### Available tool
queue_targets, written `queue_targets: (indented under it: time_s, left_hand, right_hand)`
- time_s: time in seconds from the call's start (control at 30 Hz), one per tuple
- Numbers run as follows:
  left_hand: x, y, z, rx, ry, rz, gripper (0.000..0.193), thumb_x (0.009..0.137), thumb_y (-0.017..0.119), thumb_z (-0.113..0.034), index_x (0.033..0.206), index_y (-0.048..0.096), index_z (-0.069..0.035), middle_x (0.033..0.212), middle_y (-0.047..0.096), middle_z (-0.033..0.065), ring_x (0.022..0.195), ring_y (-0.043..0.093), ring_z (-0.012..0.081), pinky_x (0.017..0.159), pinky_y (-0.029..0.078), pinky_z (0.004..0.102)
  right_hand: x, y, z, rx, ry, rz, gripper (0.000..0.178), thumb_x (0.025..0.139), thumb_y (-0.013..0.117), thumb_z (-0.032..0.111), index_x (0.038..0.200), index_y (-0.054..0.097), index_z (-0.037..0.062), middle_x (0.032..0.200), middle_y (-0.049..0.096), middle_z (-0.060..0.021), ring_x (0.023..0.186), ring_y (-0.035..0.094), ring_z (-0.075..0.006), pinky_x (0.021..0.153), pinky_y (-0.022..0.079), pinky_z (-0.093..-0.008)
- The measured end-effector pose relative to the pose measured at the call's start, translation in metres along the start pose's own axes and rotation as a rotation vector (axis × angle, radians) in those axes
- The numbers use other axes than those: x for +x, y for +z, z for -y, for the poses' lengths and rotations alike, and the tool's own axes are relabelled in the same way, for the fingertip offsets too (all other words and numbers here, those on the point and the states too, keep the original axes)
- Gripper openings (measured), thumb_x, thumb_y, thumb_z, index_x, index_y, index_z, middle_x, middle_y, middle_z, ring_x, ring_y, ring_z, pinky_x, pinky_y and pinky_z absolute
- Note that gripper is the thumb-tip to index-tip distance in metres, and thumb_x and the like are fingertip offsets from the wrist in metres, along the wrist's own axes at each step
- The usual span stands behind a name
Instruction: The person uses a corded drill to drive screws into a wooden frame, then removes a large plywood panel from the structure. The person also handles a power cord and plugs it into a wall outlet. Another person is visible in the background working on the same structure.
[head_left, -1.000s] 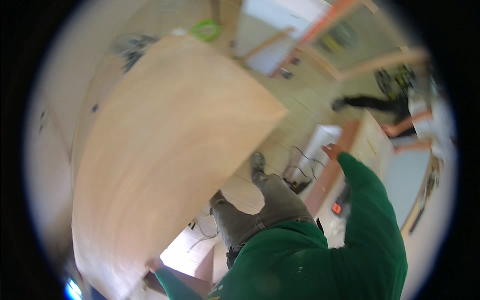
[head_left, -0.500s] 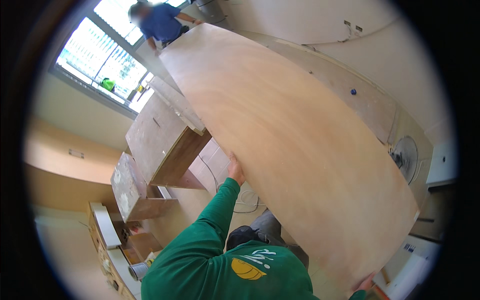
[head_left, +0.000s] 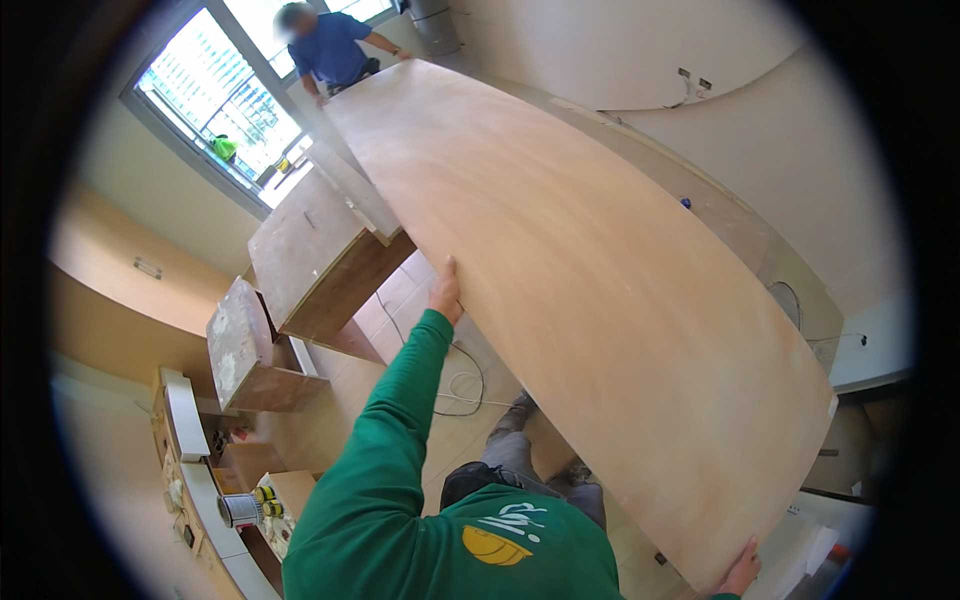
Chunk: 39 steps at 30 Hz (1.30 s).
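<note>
A long plywood sheet (head_left: 600, 290) slants across the view, from the far left to the near right. My left hand (head_left: 447, 292) grips its left edge, with the thumb on the upper face and the other fingers hidden beneath. At the near right corner, my right hand (head_left: 741, 570) holds the sheet's end, its fingers partly out of sight. A co-worker in a blue shirt (head_left: 335, 50) has both hands at the far end of the same sheet. The sheet appears raised above the floor.
Left of the sheet stand a large wooden box (head_left: 310, 230) and a smaller paint-stained box (head_left: 240, 345). A cable (head_left: 470, 390) loops on the floor. A can (head_left: 240, 510) sits among clutter at lower left. A white unit (head_left: 870, 350) is at right.
My left arm reaches farther forward, and the sheet now covers most of the round fan at the right. More of my right hand shows. The whole view has shifted slightly.
</note>
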<state>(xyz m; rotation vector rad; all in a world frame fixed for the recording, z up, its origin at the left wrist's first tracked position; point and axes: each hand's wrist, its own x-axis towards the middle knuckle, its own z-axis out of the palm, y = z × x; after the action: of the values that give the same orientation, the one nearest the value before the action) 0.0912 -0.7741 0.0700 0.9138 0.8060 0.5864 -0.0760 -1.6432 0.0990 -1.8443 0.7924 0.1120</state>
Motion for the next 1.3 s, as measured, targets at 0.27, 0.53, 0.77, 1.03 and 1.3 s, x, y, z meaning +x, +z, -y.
queue_targets:
  time_s: [0.27, 0.53, 0.77, 1.03, 1.3]
  left_hand:
    - [-0.089, 0.008, -0.087, -0.045, 0.028, -0.028, 0.047, 0.107, 0.056, -0.029, 0.137, 0.051, 0.008, 0.134, 0.064, 0.0205, 0.116, 0.067, 0.0309, 0.102, 0.056, 0.0428]
    - [-0.162, -0.057, -0.169, 0.006, 0.146, 0.051, 0.04, 0.106, 0.055, -0.019, 0.134, 0.054, 0.01, 0.13, 0.066, 0.019, 0.113, 0.068, 0.0296, 0.102, 0.055, 0.0403]
    - [-0.175, -0.136, -0.202, 0.033, 0.183, 0.023, 0.041, 0.104, 0.061, -0.022, 0.13, 0.058, 0.01, 0.125, 0.068, 0.0157, 0.108, 0.068, 0.0254, 0.099, 0.054, 0.039]
    - [-0.148, -0.33, -0.166, 0.649, 0.329, 0.191, 0.047, 0.094, 0.066, -0.028, 0.127, 0.061, 0.006, 0.121, 0.068, 0.0153, 0.111, 0.064, 0.0291, 0.096, 0.051, 0.041]
    - [-0.229, -0.433, -0.149, 1.085, 0.687, 0.218, 0.059, 0.088, 0.067, -0.038, 0.129, 0.058, 0.004, 0.128, 0.061, 0.0198, 0.122, 0.057, 0.0359, 0.1, 0.046, 0.0478]
  right_hand:
    - [-0.073, -0.091, 0.097, -0.718, -0.156, 0.142, 0.047, 0.107, 0.048, 0.037, 0.139, 0.057, 0.003, 0.123, 0.065, -0.0274, 0.109, 0.063, -0.0384, 0.096, 0.05, -0.0474]
    - [-0.149, -0.147, 0.095, -1.097, -0.033, 0.302, 0.051, 0.111, 0.036, 0.033, 0.151, 0.05, 0.003, 0.139, 0.057, -0.0325, 0.124, 0.057, -0.0495, 0.107, 0.046, -0.0492]
    - [-0.259, -0.109, 0.068, -0.891, 0.015, 0.207, 0.067, 0.108, 0.035, 0.056, 0.151, 0.052, 0.0081, 0.152, 0.049, -0.0285, 0.141, 0.046, -0.0424, 0.118, 0.035, -0.043]
    - [-0.286, -0.105, 0.016, -0.176, -0.147, 0.097, 0.044, 0.1, 0.069, 0.037, 0.113, 0.073, -0.0053, 0.098, 0.077, -0.0115, 0.089, 0.069, -0.0158, 0.08, 0.056, -0.0351]
    - [-0.31, -0.087, -0.072, -0.1, -0.228, 0.132, 0.058, 0.094, 0.074, 0.051, 0.095, 0.072, -0.0063, 0.07, 0.065, -0.0071, 0.064, 0.056, -0.0116, 0.057, 0.047, -0.037]
